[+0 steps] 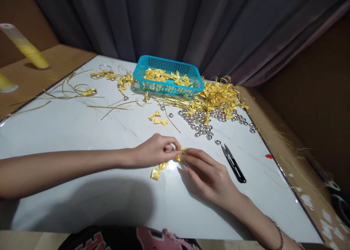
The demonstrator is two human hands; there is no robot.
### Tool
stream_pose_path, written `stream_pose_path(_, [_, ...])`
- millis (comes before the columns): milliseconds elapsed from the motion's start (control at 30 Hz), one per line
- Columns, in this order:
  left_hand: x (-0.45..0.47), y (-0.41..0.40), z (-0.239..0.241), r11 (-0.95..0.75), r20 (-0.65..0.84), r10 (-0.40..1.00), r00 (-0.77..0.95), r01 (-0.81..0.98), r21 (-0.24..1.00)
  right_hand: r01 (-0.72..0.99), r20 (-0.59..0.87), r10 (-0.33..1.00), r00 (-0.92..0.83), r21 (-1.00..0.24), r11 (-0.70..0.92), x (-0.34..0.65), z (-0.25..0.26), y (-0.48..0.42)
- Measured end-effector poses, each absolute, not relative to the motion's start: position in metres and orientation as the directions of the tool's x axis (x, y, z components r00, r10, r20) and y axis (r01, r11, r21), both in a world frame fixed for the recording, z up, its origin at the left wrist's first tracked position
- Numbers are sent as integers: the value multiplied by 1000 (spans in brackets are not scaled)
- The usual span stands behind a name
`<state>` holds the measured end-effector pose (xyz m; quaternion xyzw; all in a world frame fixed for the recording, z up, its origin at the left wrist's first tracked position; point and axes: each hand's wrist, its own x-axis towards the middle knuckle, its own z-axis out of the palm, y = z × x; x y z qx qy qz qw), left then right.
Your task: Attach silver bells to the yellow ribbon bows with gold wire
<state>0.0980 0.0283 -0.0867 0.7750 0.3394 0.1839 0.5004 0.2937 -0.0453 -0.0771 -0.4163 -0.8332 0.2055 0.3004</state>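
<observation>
My left hand [155,149] and my right hand [209,173] meet over the white table [82,133], near its front. Both pinch a small yellow ribbon bow [179,156] between their fingertips. A second yellow bow [158,170] lies on the table just below my left hand. Black thread snips [233,163] lie to the right of my right hand, untouched. Two loose bows [158,118] rest farther back.
A blue plastic basket [169,84] with yellow bows stands at the back. To its right lie a heap of yellow bows [216,96] and several silver beads [202,124]. Gold cords [82,93] are scattered at the back left. A yellow ribbon spool [26,45] stands at the far left.
</observation>
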Motion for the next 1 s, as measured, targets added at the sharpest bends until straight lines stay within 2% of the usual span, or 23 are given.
stream_pose_path(267, [97, 29, -87, -216, -89, 706, 703, 333, 918, 576, 361, 807, -467, -568, 588, 293, -81, -47])
stream_pose_path(500, [98, 29, -86, -182, -101, 713, 694, 322, 929, 599, 317, 812, -490, -555, 578, 291, -84, -50])
stream_pose_path(1000, [98, 29, -85, -155, -131, 722, 679, 343, 926, 651, 280, 773, -569, -421, 632, 289, -89, -52])
